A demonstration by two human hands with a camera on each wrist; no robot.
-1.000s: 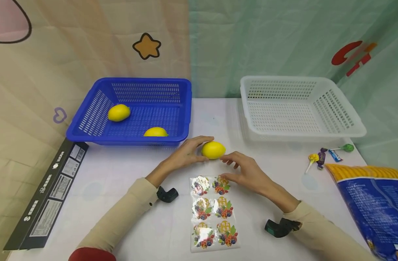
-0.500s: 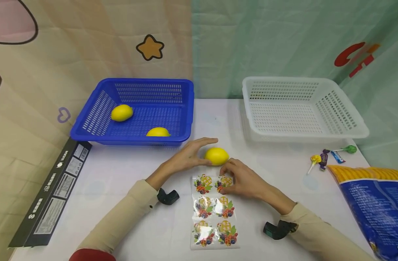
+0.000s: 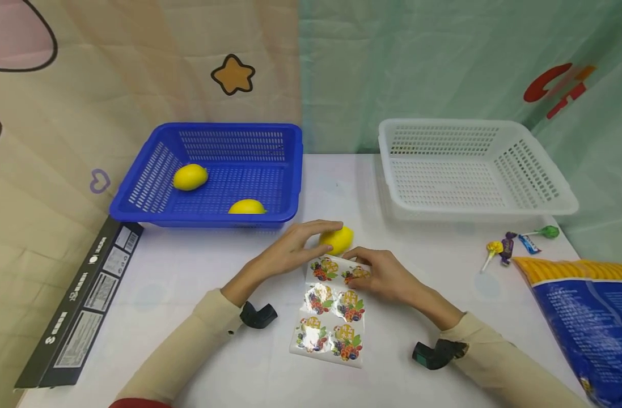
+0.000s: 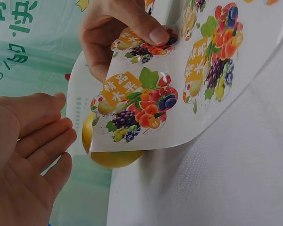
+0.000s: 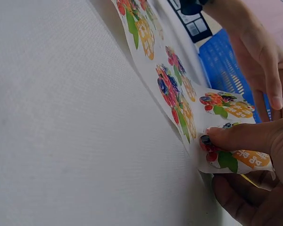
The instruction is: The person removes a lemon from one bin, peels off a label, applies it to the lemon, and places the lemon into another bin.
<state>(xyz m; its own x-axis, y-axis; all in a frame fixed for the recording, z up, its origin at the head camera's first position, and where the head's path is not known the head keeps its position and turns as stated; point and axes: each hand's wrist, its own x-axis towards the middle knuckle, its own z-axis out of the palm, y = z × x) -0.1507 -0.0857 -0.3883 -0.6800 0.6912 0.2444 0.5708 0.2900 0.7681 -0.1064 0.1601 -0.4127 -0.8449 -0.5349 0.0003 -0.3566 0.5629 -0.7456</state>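
Note:
With thumb on top and fingers beneath, my right hand (image 3: 384, 275) pinches the top right corner of a sheet of fruit stickers (image 3: 336, 306). That end of the sheet bends up off the table in both wrist views. A yellow lemon (image 3: 341, 240) lies just beyond the sheet, partly hidden by it in the left wrist view. My left hand (image 3: 290, 249) is at the lemon's left side, its fingers loosely extended and not wrapped round it. Whether its thumb touches the lemon is unclear. The left wrist view shows the left hand (image 4: 33, 146) with nothing in its grasp.
At the back left stands a blue basket (image 3: 208, 217) holding two lemons (image 3: 190, 177). A white basket (image 3: 474, 211) is at the back right. Wrapped candies and lollipops (image 3: 494, 248) lie beside a blue and yellow bag (image 3: 586, 317). A long black box (image 3: 81, 306) lies along the left edge.
My right hand has come onto the sticker sheet, taken hold of its corner and lifted it. The sheet has shifted away from me. The lemon first rolled slightly nearer, then back beside my left hand.

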